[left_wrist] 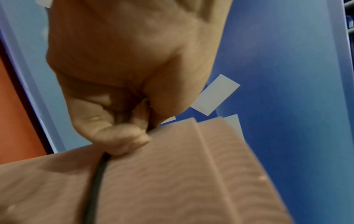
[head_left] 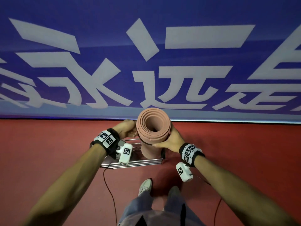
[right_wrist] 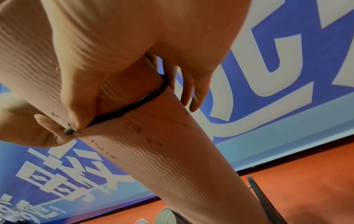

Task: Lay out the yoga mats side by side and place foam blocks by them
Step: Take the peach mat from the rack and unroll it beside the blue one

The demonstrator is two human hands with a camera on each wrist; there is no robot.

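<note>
Above the metal rack, both hands pinch the black elastic band on the upright rolled pink yoga mat, the left hand and right hand curled tight on it, so a snapped-off band could let the roll spring open and topple.

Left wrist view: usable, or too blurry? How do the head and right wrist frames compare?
Left wrist: motion-blurred; the pink mat texture is smeared and the black band soft, though the left hand pinching it stays readable. Head: sharp, with wide-angle bending of the blue banner; dim, even light. Right wrist: mostly sharp, mat ribbing and band crisp under the right hand, banner lettering curved.
</note>
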